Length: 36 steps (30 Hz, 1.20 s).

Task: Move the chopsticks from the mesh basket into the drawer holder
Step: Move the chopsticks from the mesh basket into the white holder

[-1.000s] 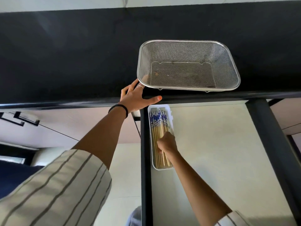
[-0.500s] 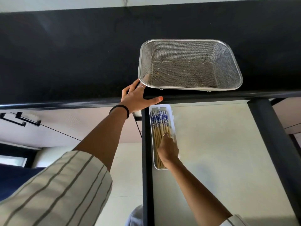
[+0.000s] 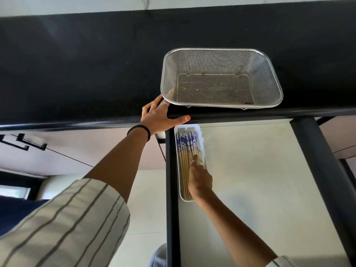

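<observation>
- Your right hand [image 3: 200,182] rests on the chopsticks [image 3: 186,157] in the white drawer holder [image 3: 202,149], 1 finger stretched along them; the other fingers are hidden, so I cannot tell whether it grips.
- The holder sits against the open drawer's [image 3: 260,189] left wall; your hand covers the sticks' near ends.
- Your left hand [image 3: 160,117] lies spread flat on the black counter [image 3: 77,74] edge, fingertips hidden behind the mesh basket [image 3: 221,102] rim.

Black countertop [image 3: 77,64], pale wall strip [image 3: 77,4] above, dark cabinet handles [image 3: 25,143] lower left.
</observation>
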Motion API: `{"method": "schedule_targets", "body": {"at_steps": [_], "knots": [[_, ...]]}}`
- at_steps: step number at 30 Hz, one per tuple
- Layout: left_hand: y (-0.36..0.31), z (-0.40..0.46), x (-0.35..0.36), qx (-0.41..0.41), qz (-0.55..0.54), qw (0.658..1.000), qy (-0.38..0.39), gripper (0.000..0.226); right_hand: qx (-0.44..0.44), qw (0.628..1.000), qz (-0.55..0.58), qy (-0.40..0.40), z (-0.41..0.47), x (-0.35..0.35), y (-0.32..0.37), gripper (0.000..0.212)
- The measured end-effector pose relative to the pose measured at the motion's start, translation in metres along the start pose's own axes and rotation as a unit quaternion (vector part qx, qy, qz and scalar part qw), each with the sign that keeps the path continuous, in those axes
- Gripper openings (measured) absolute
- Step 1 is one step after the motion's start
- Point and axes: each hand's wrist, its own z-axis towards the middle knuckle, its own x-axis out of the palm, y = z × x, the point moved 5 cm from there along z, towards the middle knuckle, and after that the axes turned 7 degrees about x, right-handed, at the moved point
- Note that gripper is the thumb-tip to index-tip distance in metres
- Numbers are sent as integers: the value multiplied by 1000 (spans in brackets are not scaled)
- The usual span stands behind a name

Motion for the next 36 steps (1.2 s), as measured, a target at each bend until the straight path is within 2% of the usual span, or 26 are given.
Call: {"method": "schedule_targets", "body": {"at_steps": [7, 12, 17, 26, 36], "knots": [[0, 0, -1, 0, 5, 1000, -1, 92, -8, 999, -46, 21, 0, 3, 0, 60], [1, 1, 0, -1, 5, 1000, 1, 91, -14, 1000, 5, 25, -9, 6, 2, 48], [0, 1, -1, -2, 2, 1000, 3, 91, -29, 997, 28, 59, -12, 16, 1, 62], [0, 1, -1, 2, 13, 1000, 1, 91, -69, 994, 9, 88, -10, 16, 0, 68], [0, 0, 0, -2, 5, 1000, -7, 91, -5, 991, 35, 132, -15, 15, -1, 61]]}}
